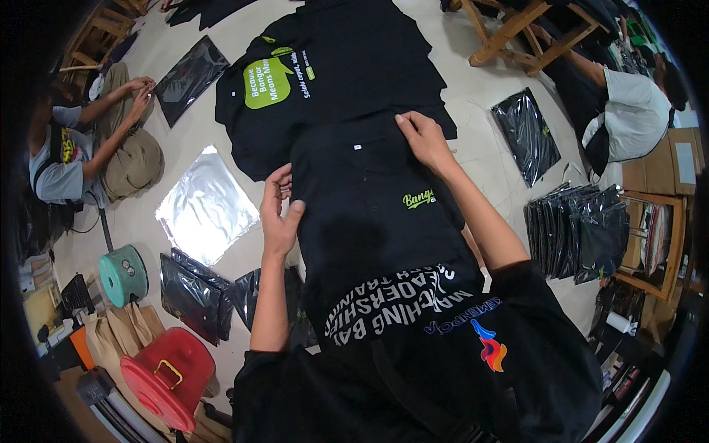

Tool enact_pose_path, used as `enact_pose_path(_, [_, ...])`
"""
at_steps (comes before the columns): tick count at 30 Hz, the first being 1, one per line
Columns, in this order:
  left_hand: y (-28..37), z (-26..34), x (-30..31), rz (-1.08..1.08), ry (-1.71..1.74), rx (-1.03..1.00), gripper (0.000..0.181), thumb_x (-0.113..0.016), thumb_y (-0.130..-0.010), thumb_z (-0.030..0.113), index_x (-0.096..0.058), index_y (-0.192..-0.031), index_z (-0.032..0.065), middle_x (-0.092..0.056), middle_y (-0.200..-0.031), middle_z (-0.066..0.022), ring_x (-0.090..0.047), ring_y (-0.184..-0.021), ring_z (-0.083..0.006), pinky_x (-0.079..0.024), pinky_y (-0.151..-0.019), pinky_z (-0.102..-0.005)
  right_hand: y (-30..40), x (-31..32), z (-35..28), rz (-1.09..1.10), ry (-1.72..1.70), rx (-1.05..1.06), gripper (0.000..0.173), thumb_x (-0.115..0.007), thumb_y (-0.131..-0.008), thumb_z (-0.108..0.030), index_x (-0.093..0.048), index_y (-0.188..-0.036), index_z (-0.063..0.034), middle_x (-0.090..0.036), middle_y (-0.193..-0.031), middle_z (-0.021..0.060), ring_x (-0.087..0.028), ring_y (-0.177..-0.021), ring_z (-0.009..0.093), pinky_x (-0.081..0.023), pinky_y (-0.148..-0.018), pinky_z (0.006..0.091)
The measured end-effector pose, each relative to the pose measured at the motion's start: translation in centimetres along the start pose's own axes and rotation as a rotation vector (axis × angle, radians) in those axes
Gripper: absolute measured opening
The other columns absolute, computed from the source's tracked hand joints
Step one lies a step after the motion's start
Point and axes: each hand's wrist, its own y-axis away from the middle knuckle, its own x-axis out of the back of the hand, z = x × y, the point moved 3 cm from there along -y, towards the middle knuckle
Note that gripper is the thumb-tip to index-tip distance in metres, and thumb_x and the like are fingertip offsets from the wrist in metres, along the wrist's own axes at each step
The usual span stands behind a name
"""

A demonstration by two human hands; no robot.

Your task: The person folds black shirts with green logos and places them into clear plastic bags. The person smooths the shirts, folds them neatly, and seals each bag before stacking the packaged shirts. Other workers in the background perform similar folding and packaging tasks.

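Note:
A folded black shirt with a small green print lies before me, its upper part partly over other spread black shirts with a green speech-bubble print. My right hand pinches black cloth at the folded shirt's upper right corner. At its left edge is my left hand, fingers curled and thumb apart, beside the cloth; whether it grips the edge is hard to tell. Left of that hand lies a stack of clear plastic bags, shiny under the light. Bagged black garments rest just below the bags.
On the left a person sits by a bagged garment; another person sits at right. Bagged garments stand stacked at right, near a wooden stool. A red lidded bucket and green round container stand lower left.

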Motion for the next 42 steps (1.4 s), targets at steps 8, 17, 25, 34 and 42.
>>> enact_pose_path(8, [-3.7,-0.8,-0.9,0.261,-0.175,0.466,0.050,-0.075,-0.103,0.030,-0.059,-0.139,-0.0012,-0.063,-0.089,-0.0018,-0.056,-0.081,-0.0088,-0.048,-0.078,-0.0240,0.6,-0.4,3.5,0.021,-0.234,-0.184,0.054,-0.078,-0.099,-0.025,-0.061,-0.137,0.0083,-0.077,-0.113,0.0184,-0.074,-0.099,0.023,-0.056,-0.090,0.0338])
enact_pose_path(17, [-5.0,-2.5,-1.7,0.218,-0.454,0.263,0.028,-0.070,-0.103,0.018,-0.068,-0.127,0.0031,-0.064,-0.084,-0.0058,-0.059,-0.073,-0.0165,-0.050,-0.070,-0.0329,0.6,-1.8,6.4,0.147,-0.407,-0.197,0.060,-0.078,-0.094,-0.009,-0.051,-0.145,0.0083,-0.077,-0.122,0.0204,-0.075,-0.097,0.021,-0.058,-0.088,0.0328])
enact_pose_path(25, [-1.6,-3.4,-1.4,0.328,-0.599,0.347,0.056,-0.064,-0.107,0.045,-0.066,-0.122,-0.0088,-0.068,-0.090,-0.0183,-0.065,-0.083,-0.0299,-0.053,-0.081,-0.0408,4.6,-1.5,1.6,0.266,0.377,-0.051,0.047,-0.072,-0.100,-0.023,-0.061,-0.135,0.0054,-0.076,-0.125,0.0232,-0.076,-0.093,0.034,-0.058,-0.085,0.0427])
enact_pose_path(34, [-1.8,-3.7,-0.1,0.150,-0.282,0.539,0.049,-0.078,-0.100,0.039,-0.065,-0.116,-0.0052,-0.072,-0.100,-0.0148,-0.067,-0.087,-0.0194,-0.055,-0.080,-0.0320,3.0,-0.5,4.4,-0.064,-0.196,-0.342,0.035,-0.089,-0.081,-0.011,-0.067,-0.104,0.0056,-0.061,-0.084,0.0005,-0.057,-0.074,0.009,-0.049,-0.064,0.0256])
enact_pose_path(42, [-1.1,-3.0,-0.3,0.008,0.628,0.468,0.046,-0.069,-0.107,0.021,-0.049,-0.140,-0.0024,-0.071,-0.123,-0.0139,-0.070,-0.108,-0.0154,-0.057,-0.095,-0.0283,4.5,0.1,2.0,-0.146,-0.775,-0.287,0.034,-0.085,-0.090,-0.015,-0.068,-0.111,0.0056,-0.068,-0.099,0.0060,-0.065,-0.091,0.014,-0.053,-0.081,0.0286])
